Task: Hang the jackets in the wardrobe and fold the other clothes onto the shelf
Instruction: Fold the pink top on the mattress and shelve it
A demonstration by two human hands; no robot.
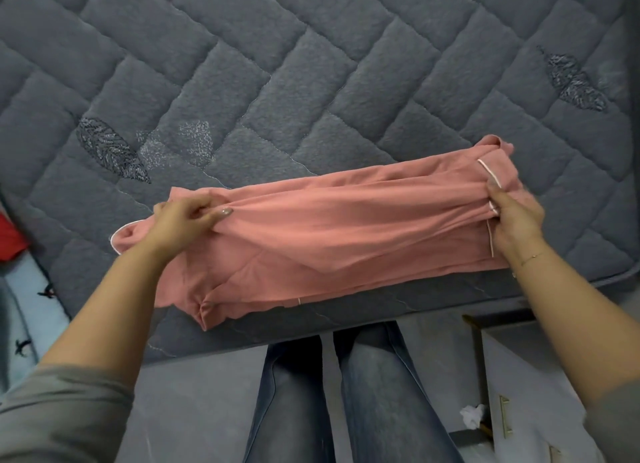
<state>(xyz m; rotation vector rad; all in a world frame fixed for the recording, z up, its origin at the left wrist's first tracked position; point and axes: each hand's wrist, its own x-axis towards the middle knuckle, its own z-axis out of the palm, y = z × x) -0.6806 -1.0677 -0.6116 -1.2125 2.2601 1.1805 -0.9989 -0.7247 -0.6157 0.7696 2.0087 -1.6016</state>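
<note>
Quilted grey mattress (311,82) fills the upper frame, stitched in a slanted brick pattern with a dark feather motif at mid left and another at upper right; its near edge runs across the lower middle, where the person stands against it in blue jeans (346,393).

At the far left edge, a scrap of red fabric (10,237) shows above a pale blue cloth printed with small dark birds (24,324), both lying beside the mattress.

Left of centre, the left hand (183,217) has its fingers curled into the end of a pink garment with thin white piping (329,241), bunching the cloth between thumb and fingers. The garment lies along the mattress's near edge as a long band, already doubled lengthwise, and stretches across to the right hand (512,217), whose fingers clamp the opposite end near the piped trim.

Holding both ends keeps the band taut and lets wrinkles fall out, which suggests a fold in progress; the likely next fold brings one end over the other. It is no jacket by the look, so it probably belongs on the shelf, which is not in view.

At lower right stands a pale cabinet with brass handles (519,410), crumpled white paper (471,416) beside it.
</note>
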